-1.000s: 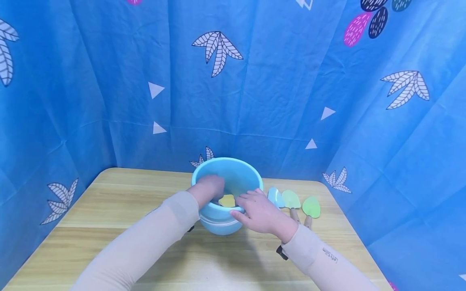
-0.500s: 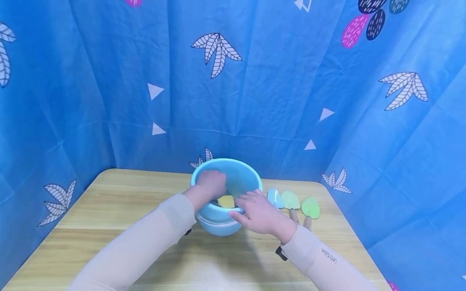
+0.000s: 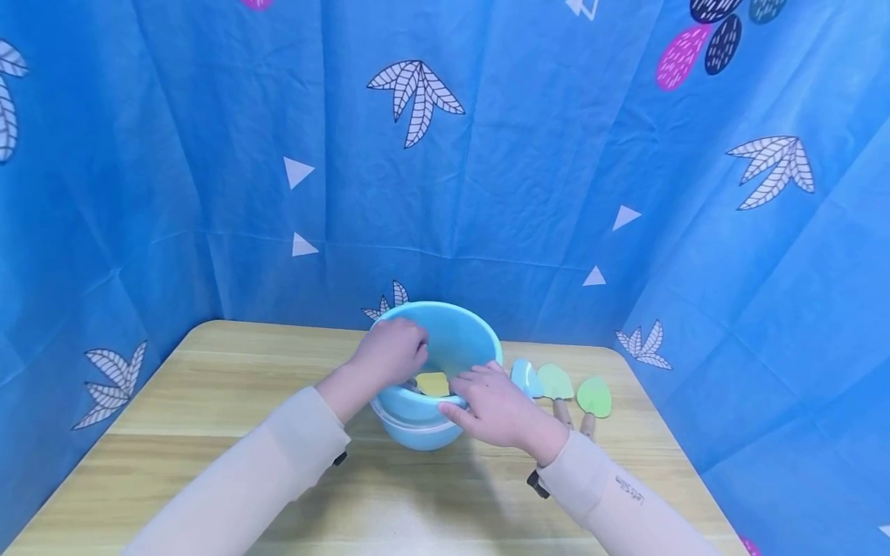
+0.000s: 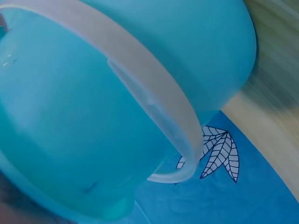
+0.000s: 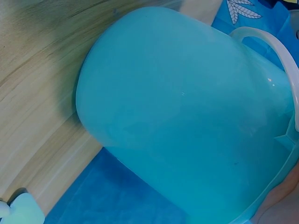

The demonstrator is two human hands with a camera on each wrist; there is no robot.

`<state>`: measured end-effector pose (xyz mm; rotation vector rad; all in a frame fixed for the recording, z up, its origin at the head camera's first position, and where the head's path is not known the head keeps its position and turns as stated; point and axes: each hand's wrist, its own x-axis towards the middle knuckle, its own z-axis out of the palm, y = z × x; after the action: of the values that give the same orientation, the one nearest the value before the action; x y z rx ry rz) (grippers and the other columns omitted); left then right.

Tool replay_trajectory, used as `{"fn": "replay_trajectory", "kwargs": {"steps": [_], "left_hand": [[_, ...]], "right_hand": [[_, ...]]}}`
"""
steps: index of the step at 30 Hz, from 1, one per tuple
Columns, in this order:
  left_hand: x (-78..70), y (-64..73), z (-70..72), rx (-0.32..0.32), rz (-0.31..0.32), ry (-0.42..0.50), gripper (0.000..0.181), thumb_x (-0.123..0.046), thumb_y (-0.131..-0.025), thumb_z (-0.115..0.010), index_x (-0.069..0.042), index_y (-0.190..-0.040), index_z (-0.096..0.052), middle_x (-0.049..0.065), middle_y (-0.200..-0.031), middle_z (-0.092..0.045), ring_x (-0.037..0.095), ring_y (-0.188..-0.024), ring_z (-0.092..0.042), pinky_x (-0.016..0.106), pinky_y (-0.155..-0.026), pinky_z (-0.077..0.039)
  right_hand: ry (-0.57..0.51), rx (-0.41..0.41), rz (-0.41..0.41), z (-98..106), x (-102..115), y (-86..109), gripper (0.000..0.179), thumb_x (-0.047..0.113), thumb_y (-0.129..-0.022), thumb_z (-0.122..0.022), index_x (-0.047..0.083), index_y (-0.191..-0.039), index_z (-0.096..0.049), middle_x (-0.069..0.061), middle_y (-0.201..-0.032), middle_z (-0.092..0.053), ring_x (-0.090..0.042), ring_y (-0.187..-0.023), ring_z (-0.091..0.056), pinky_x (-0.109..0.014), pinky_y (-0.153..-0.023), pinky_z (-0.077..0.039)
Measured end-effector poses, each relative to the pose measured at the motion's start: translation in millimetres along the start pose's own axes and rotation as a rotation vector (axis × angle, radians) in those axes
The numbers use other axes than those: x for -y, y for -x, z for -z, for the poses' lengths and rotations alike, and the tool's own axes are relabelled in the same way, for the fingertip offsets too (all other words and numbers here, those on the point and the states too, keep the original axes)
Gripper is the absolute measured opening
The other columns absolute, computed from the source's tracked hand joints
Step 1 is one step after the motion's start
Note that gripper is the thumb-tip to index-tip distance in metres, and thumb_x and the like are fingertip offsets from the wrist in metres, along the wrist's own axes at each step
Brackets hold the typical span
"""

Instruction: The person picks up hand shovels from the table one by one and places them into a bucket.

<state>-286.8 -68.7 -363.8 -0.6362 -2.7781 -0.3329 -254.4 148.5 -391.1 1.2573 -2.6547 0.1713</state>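
Observation:
A light blue bucket (image 3: 420,437) with a whitish handle (image 4: 159,81) stands on the table. My right hand (image 3: 497,405) grips its near right rim, thumb outside and fingers over the edge. My left hand (image 3: 391,349) is at the left side of the rim, over the mouth, with its fingers curled. Its fingertips are hidden, so whether it holds something does not show. Inside the bucket lies a yellow piece (image 3: 433,384), its kind unclear, with a small greyish thing beside it. Bucket wall fills most of both wrist views.
Right of the bucket lie a blue toy shovel (image 3: 526,378), a pale green one (image 3: 556,381) and a green one (image 3: 594,397); the two green ones show brownish handles. A patterned blue curtain (image 3: 389,193) hangs behind the wooden table (image 3: 243,386).
My left hand has risen from inside the bucket and shifted left to its rim. The right hand keeps its place on the rim, and the yellow piece stays inside.

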Motion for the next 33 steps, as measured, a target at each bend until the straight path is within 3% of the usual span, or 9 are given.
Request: {"fn": "replay_trajectory", "kwargs": {"steps": [4, 9, 26, 33], "left_hand": [[1.5, 11.9, 6.9, -0.084, -0.024, 0.016, 0.016, -0.018, -0.095, -0.058, -0.014, -0.094, -0.073, -0.004, -0.084, -0.066, 0.016, -0.081, -0.060, 0.039, -0.083, -0.050], [-0.8, 24.3, 13.3, -0.131, -0.056, 0.031, 0.018, -0.021, -0.097, -0.059, -0.011, -0.102, -0.073, 0.000, -0.094, -0.069, 0.019, -0.089, -0.063, 0.041, -0.086, -0.051], [6.8, 52.1, 10.9, -0.229, -0.068, 0.065, 0.017, -0.022, -0.096, -0.062, -0.011, -0.104, -0.073, 0.000, -0.098, -0.070, 0.021, -0.096, -0.063, 0.044, -0.087, -0.051], [5.1, 65.0, 0.4, -0.299, -0.159, 0.073, 0.012, -0.022, -0.095, -0.063, -0.014, -0.096, -0.072, -0.004, -0.091, -0.067, 0.017, -0.090, -0.060, 0.039, -0.085, -0.050]], "right_hand": [[0.015, -0.007, 0.007, -0.4, -0.2, 0.0, 0.042, 0.057, -0.103, -0.037, 0.024, -0.080, -0.049, 0.011, -0.073, -0.044, -0.010, -0.075, -0.043, -0.032, -0.076, -0.033], [0.021, -0.010, 0.006, -1.1, -0.9, 0.2, 0.043, 0.058, -0.103, -0.035, 0.024, -0.081, -0.050, 0.012, -0.074, -0.045, -0.010, -0.076, -0.044, -0.032, -0.077, -0.034], [0.009, 0.001, -0.001, 0.8, 0.5, -0.5, 0.040, 0.055, -0.103, -0.038, 0.024, -0.083, -0.052, 0.012, -0.075, -0.047, -0.011, -0.077, -0.045, -0.034, -0.079, -0.035], [0.008, 0.008, -0.007, 0.7, 0.9, 0.0, 0.040, 0.056, -0.103, -0.037, 0.024, -0.084, -0.053, 0.012, -0.075, -0.047, -0.011, -0.077, -0.045, -0.034, -0.079, -0.035]]}}
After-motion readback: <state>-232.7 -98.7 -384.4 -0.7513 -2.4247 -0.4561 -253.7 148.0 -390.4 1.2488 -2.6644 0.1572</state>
